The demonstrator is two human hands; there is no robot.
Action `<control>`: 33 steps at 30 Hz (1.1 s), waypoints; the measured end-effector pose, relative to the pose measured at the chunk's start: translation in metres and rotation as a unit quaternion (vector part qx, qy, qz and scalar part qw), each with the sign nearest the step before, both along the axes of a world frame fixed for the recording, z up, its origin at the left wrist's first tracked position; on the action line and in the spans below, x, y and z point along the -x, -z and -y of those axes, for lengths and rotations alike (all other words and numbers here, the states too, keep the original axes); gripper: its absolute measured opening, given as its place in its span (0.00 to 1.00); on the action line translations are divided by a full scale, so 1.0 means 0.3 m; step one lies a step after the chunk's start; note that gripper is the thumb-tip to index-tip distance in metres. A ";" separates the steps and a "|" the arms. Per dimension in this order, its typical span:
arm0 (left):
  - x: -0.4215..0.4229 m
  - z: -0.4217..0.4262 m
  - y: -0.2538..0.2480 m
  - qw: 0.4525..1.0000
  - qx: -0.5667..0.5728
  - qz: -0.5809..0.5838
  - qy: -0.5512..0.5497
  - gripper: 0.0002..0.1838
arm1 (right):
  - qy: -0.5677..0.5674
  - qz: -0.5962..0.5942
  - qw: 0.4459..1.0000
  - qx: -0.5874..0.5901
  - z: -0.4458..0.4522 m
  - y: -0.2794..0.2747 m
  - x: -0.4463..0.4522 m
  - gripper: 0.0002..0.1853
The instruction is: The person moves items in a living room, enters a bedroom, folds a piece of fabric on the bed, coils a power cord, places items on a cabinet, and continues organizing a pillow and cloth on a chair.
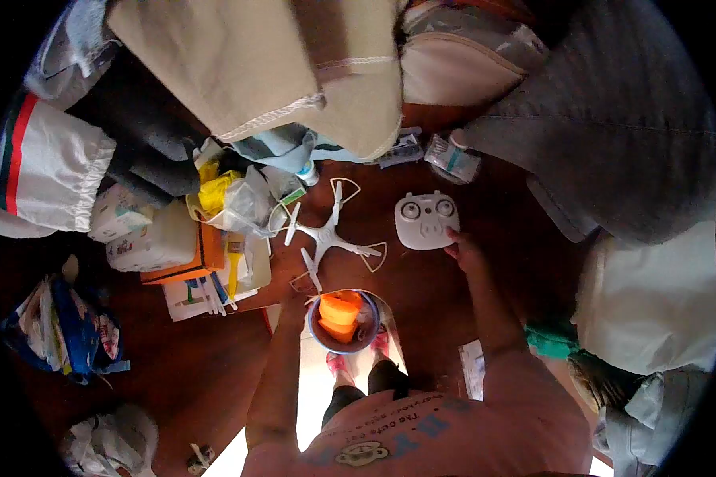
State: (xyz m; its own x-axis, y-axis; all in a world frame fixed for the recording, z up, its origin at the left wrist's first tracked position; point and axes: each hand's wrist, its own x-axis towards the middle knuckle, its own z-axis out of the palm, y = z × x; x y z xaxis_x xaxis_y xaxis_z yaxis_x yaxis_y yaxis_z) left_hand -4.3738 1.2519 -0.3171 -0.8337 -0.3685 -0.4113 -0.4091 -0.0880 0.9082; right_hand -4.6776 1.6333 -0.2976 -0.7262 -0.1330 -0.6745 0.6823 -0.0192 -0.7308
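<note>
A white quadcopter drone (326, 236) with looped propeller guards lies on the dark brown table (422, 294). To its right is a white remote controller (426, 222) with two round sticks. My right hand (463, 250) touches the controller's lower right corner, thumb on top and the other fingers mostly hidden. Beside the rim of a blue bowl (313, 326) holding orange things (340, 310), near the drone's lower guard, is my left hand (310, 304); its fingers are dark and hard to make out.
Clothes (239, 63) hang across the top; grey cloth (628, 135) is at the right. Left of the drone are a bag with yellow items (216, 191), an orange box (207, 253) and pens. A blue pouch (75, 326) lies far left. Small packets (453, 159) sit behind the controller.
</note>
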 end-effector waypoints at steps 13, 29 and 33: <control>0.041 0.002 -0.124 0.978 -0.145 0.105 -0.112 0.21 | 0.172 -0.087 0.981 -0.026 -0.211 -0.013 0.034 0.21; 0.224 -0.173 -0.159 0.983 -0.167 0.046 -0.053 0.15 | 0.160 0.030 0.984 0.068 -0.101 0.050 -0.077 0.26; 0.313 -0.285 -0.251 0.984 -0.147 0.079 -0.068 0.09 | 0.158 0.007 0.984 0.077 -0.128 0.120 -0.109 0.28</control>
